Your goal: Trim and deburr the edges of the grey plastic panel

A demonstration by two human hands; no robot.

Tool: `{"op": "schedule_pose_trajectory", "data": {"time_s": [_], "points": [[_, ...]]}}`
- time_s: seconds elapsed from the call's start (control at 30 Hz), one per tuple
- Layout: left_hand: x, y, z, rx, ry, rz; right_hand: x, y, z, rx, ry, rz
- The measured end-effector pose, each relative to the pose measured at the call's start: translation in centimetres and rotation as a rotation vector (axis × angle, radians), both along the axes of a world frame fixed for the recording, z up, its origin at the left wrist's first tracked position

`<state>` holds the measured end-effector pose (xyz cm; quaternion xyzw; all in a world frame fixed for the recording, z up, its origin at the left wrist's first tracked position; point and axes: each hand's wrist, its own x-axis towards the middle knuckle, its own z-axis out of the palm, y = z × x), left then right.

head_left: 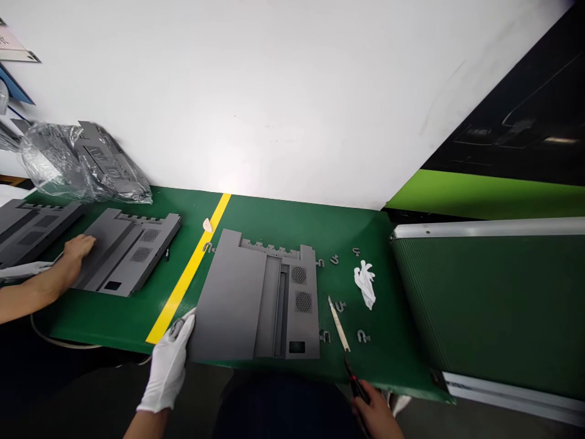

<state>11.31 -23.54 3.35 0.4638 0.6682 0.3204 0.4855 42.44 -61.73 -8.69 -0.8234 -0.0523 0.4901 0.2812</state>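
Note:
A grey plastic housing panel (233, 299) with vent grilles lies flat in front of me. My left hand (167, 366), in a white glove, is at its near left corner, fingers closed around a small grey plastic piece (176, 329) whose shape is partly hidden. The glove touches the panel's edge. Bare and low on the right, my right hand (377, 414) grips cutting pliers (358, 387) with black and red handles, their tip pointing up and left. Just beyond the tip lies a slim pale knife (339, 324). Small grey U-shaped clips (363, 336) are scattered beside the panel.
A white glove (364, 284) lies right of the clips. Yellow tape (189, 268) crosses the green table (351, 225). At left, a co-worker's hand (80, 247) rests on another panel (123, 244), near plastic-wrapped parts (109, 161). A green conveyor belt (493, 292) stands right.

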Motion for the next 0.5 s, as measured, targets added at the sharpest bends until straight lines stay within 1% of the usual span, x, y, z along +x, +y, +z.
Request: {"op": "schedule_pose_trajectory", "data": {"time_s": [0.07, 0.1, 0.17, 0.2, 0.23, 0.3, 0.5], "points": [[0.1, -0.2, -0.5, 0.005, -0.056, 0.021, -0.3, 0.0, 0.3, -0.025, -0.034, 0.031], [0.1, -0.3, -0.5, 0.011, -0.053, 0.021, -0.4, 0.0, 0.4, -0.033, -0.044, 0.048], [0.4, -0.3, 0.0, 0.021, -0.035, 0.024, -0.5, 0.0, 0.4, -0.045, -0.058, 0.081], [0.6, -0.3, 0.6, 0.014, -0.033, 0.028, -0.6, -0.1, 0.4, -0.053, -0.066, 0.094], [0.9, -0.4, 1.4, 0.003, -0.033, 0.032, -0.6, -0.1, 0.3, -0.061, -0.075, 0.103], [1.8, -0.6, 3.5, -0.023, -0.038, 0.021, -0.5, -0.2, 0.2, -0.074, -0.087, 0.111], [6.0, -1.6, 11.5, -0.036, -0.072, -0.137, -0.3, 0.0, 0.6, -0.083, -0.075, 0.112]]}}
